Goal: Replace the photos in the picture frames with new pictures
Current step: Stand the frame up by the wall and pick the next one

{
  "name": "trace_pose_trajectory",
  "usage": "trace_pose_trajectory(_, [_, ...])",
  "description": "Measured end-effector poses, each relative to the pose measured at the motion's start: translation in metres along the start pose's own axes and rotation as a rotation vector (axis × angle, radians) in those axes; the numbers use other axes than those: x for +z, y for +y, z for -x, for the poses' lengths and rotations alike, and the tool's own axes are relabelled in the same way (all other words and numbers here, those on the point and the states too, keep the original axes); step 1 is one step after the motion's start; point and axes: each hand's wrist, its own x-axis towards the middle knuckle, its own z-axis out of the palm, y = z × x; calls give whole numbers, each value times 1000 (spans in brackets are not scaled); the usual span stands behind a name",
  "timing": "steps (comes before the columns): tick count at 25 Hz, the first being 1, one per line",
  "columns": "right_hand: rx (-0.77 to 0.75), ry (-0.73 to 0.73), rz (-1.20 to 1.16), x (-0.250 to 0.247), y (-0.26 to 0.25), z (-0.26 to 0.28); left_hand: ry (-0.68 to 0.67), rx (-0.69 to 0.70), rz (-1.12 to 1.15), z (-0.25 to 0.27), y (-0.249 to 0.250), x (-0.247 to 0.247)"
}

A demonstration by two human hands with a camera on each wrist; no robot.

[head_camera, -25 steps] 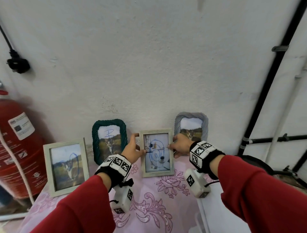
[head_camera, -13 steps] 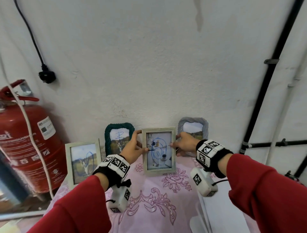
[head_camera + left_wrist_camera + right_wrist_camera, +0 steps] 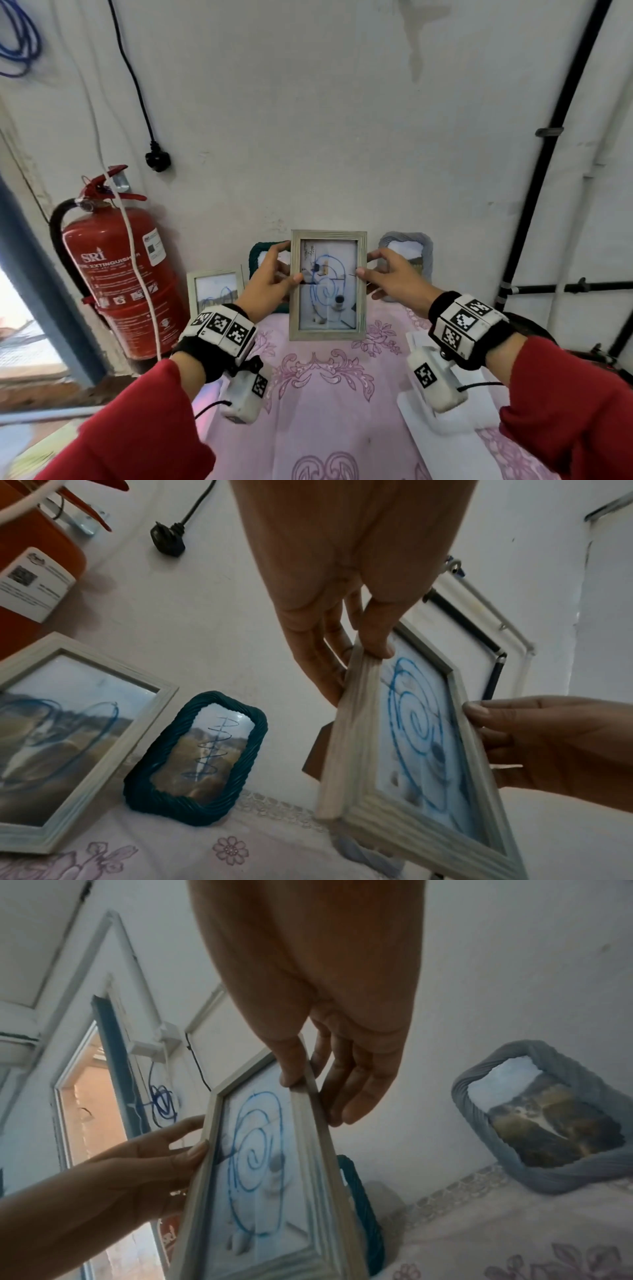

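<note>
Picture frame (image 3: 327, 286) in pale wood, holding a photo scribbled over with a blue spiral, hangs upright in the air between your two hands, clear of the pink flowered cloth (image 3: 329, 394) on the tabletop. Your left hand (image 3: 265, 286) has its grip closed on the frame's left edge, thumb on the front and fingers (image 3: 316, 653) behind. Your right hand (image 3: 394, 277) pinches the right edge the same way, thumb in front, fingers (image 3: 356, 1085) curled behind. Behind the lifted frame, three more stand against the white wall (image 3: 308, 120): a second pale wooden frame (image 3: 214, 286) at the left, a dark green woven frame (image 3: 198, 758) just beside it, and a grey-blue woven frame (image 3: 548, 1123) at the right. Each shows a landscape photo; the two on the left carry blue scribbles. A red fire extinguisher (image 3: 120, 274) stands left of the tabletop.
</note>
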Motion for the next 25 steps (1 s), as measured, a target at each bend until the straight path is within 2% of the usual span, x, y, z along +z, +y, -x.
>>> trace_pose_trajectory(4, [-71,53,-162,9,-4,40,-11,18,174,40,12,0])
trace_pose_trajectory(8, [-45,27,-409,17,5,78,-9,-20,319,77,16,11])
trace_pose_trajectory(12, [20,-24,-596,25,28,110,-21,-71,287,106,9,25])
trace_pose_trajectory(18, [94,-6,-590,38,57,138,-33,-153,308,134,-17,44])
trace_pose_trajectory(25, [148,4,-618,49,77,150,7,-134,93,148,-45,59])
